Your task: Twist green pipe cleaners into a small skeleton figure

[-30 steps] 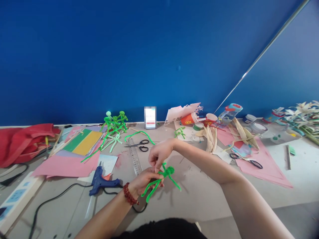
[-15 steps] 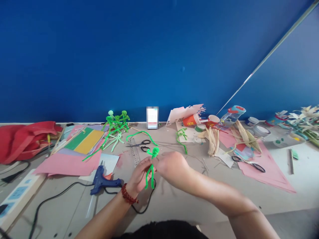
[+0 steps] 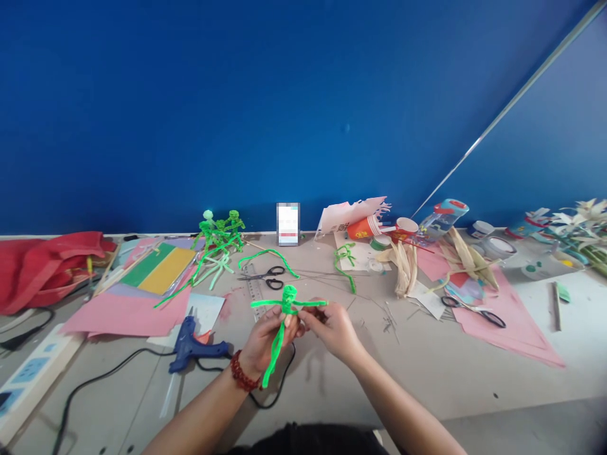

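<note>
A bright green pipe-cleaner figure (image 3: 289, 297) is held up over the table, with a coiled round head, two arms stretched sideways and legs hanging together to the lower left. My left hand (image 3: 263, 338), a red bead bracelet at its wrist, grips the body between thumb and fingers. Thumb and fingers of my right hand (image 3: 334, 328) pinch a short green strand at the figure's middle, just below its right-hand arm. Beyond the hands lie a loose green pipe cleaner (image 3: 270, 251) and black-handled scissors (image 3: 268, 277).
Several finished green figures (image 3: 220, 234) stand at the back left. A blue glue gun (image 3: 194, 344) with its cord lies left of my hands. Pink paper (image 3: 133, 313), a white power strip (image 3: 35, 373), a phone (image 3: 288, 224), a paper cup (image 3: 363, 227) and second scissors (image 3: 474, 311) surround the work area.
The figure's arms now spread out sideways, and its legs have swung together toward the lower left. My right hand has turned and lowered slightly, its fingers now at the figure's middle.
</note>
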`<act>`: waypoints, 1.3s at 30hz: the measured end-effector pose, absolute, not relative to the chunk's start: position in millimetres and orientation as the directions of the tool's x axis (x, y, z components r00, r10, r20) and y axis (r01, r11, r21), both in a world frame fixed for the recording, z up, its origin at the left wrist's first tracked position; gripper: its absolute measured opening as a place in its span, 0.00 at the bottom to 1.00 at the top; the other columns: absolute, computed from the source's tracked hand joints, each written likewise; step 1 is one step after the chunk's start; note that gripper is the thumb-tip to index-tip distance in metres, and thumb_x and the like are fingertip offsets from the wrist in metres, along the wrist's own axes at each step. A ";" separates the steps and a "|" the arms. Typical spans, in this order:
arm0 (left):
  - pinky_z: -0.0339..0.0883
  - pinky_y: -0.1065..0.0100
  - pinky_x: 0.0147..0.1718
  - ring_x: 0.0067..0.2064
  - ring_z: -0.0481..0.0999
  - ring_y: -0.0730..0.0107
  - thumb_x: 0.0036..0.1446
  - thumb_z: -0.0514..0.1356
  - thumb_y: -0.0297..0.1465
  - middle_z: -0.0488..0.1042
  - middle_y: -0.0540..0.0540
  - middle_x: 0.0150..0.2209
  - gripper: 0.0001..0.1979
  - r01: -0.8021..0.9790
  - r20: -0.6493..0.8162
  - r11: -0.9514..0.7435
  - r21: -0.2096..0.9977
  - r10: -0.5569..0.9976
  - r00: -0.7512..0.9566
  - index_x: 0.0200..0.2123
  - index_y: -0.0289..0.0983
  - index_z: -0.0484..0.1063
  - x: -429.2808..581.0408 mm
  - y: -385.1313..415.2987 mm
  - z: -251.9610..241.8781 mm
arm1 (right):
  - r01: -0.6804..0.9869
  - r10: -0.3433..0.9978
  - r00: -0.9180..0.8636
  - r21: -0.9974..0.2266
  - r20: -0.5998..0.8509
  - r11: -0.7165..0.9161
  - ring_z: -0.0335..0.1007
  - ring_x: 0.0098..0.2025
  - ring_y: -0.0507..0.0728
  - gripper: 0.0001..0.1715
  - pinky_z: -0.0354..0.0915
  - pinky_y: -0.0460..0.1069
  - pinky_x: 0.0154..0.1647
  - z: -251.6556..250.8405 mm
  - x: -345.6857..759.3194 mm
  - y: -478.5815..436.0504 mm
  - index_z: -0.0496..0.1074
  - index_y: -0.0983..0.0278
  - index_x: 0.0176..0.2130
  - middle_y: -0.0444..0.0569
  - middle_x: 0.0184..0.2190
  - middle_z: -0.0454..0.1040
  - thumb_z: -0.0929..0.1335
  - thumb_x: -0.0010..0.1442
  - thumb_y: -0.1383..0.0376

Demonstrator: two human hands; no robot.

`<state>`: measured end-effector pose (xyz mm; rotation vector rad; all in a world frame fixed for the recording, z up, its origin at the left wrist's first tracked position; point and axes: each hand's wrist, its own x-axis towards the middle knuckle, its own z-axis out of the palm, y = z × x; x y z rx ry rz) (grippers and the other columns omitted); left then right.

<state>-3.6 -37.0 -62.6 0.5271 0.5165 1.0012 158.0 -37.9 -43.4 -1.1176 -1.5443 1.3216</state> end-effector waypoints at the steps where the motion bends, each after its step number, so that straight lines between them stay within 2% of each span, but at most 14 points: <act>1: 0.63 0.66 0.32 0.23 0.66 0.73 0.49 0.68 0.34 0.64 0.52 0.16 0.15 -0.628 -0.175 0.443 0.640 0.879 0.443 0.19 0.35 0.67 -5.1 -36.4 -63.2 | 0.050 0.954 -0.301 -0.998 0.013 0.029 0.76 0.28 0.55 0.15 0.67 0.47 0.31 -45.7 157.2 -37.0 0.71 0.64 0.31 0.47 0.26 0.77 0.67 0.62 0.55; 4: 0.64 0.66 0.33 0.25 0.69 0.72 0.47 0.70 0.34 0.68 0.50 0.19 0.14 -0.596 -0.197 0.454 0.662 0.873 0.446 0.20 0.34 0.71 -9.9 -34.3 -62.1 | -0.058 0.939 -0.343 -0.998 0.020 0.000 0.76 0.30 0.56 0.15 0.69 0.49 0.33 -43.7 158.0 -34.9 0.68 0.64 0.31 0.46 0.26 0.76 0.69 0.60 0.55; 8: 0.67 0.68 0.32 0.26 0.73 0.71 0.41 0.73 0.33 0.75 0.48 0.22 0.12 -0.597 -0.244 0.468 0.652 0.874 0.420 0.23 0.33 0.75 -12.6 -33.0 -58.8 | -0.068 0.926 -0.369 -0.996 0.078 0.056 0.74 0.35 0.54 0.14 0.70 0.49 0.39 -32.1 159.8 -34.1 0.70 0.64 0.37 0.46 0.33 0.74 0.72 0.58 0.57; 10: 0.67 0.70 0.30 0.26 0.74 0.71 0.39 0.74 0.32 0.76 0.49 0.22 0.12 -0.608 -0.268 0.469 0.640 0.878 0.396 0.23 0.34 0.76 -12.4 -33.4 -59.0 | -0.134 0.920 -0.385 -0.991 0.071 0.021 0.74 0.37 0.54 0.16 0.70 0.48 0.39 -29.6 157.2 -34.4 0.70 0.63 0.38 0.45 0.35 0.73 0.74 0.55 0.57; 15: 0.68 0.69 0.29 0.21 0.70 0.75 0.41 0.73 0.34 0.73 0.50 0.18 0.12 -0.569 -0.265 0.450 0.688 0.886 0.381 0.23 0.32 0.76 -10.3 -36.2 -59.5 | -0.292 0.920 -0.391 -0.942 -0.040 -0.165 0.72 0.26 0.52 0.20 0.69 0.46 0.30 -34.2 145.2 -34.1 0.68 0.63 0.31 0.40 0.22 0.70 0.76 0.49 0.54; 20: 0.66 0.68 0.29 0.18 0.65 0.77 0.43 0.72 0.37 0.67 0.51 0.14 0.16 -0.549 -0.219 0.443 0.709 0.878 0.425 0.17 0.32 0.73 -7.6 -37.2 -54.5 | -0.289 0.936 -0.346 -0.941 -0.068 -0.175 0.72 0.22 0.53 0.22 0.68 0.47 0.25 -35.9 142.9 -32.5 0.68 0.64 0.28 0.44 0.22 0.75 0.77 0.46 0.51; 25: 0.65 0.69 0.29 0.21 0.68 0.75 0.44 0.72 0.37 0.70 0.50 0.17 0.14 -0.526 -0.210 0.423 0.737 0.884 0.417 0.20 0.33 0.74 -7.2 -37.1 -53.6 | -0.291 0.942 -0.332 -0.943 -0.057 -0.160 0.71 0.22 0.53 0.18 0.67 0.47 0.25 -33.9 144.0 -32.4 0.70 0.64 0.27 0.44 0.21 0.76 0.76 0.48 0.54; 28: 0.61 0.72 0.22 0.22 0.68 0.74 0.43 0.72 0.37 0.72 0.48 0.19 0.14 -0.497 -0.235 0.420 0.759 0.889 0.393 0.22 0.33 0.75 -8.0 -36.0 -55.6 | -0.292 0.952 -0.302 -0.946 -0.049 -0.141 0.69 0.22 0.52 0.17 0.65 0.46 0.25 -34.1 143.8 -31.5 0.70 0.65 0.26 0.43 0.20 0.73 0.76 0.48 0.56; 31: 0.57 0.74 0.18 0.21 0.66 0.76 0.44 0.72 0.37 0.72 0.49 0.21 0.13 -0.426 -0.251 0.392 0.815 0.903 0.349 0.24 0.34 0.74 -9.8 -34.1 -56.6 | -0.280 0.966 -0.252 -0.951 -0.061 -0.132 0.61 0.19 0.49 0.18 0.58 0.44 0.22 -37.1 145.4 -29.1 0.67 0.64 0.24 0.40 0.17 0.67 0.76 0.47 0.56; 34: 0.57 0.75 0.20 0.22 0.63 0.78 0.47 0.70 0.34 0.68 0.53 0.21 0.12 -0.367 -0.205 0.309 0.877 0.933 0.296 0.24 0.35 0.72 -12.4 -32.3 -55.7 | -0.231 0.977 -0.196 -0.965 -0.083 -0.128 0.52 0.19 0.47 0.19 0.51 0.44 0.20 -40.9 148.3 -26.6 0.65 0.64 0.23 0.37 0.16 0.61 0.76 0.46 0.57; 39: 0.61 0.73 0.26 0.25 0.66 0.75 0.49 0.68 0.34 0.68 0.52 0.24 0.10 -0.303 -0.143 0.229 0.925 0.950 0.279 0.27 0.36 0.72 -16.4 -32.1 -52.7 | -0.173 0.975 -0.212 -0.979 -0.069 -0.107 0.53 0.21 0.48 0.18 0.51 0.44 0.23 -39.4 150.0 -25.3 0.66 0.64 0.24 0.38 0.19 0.61 0.75 0.47 0.57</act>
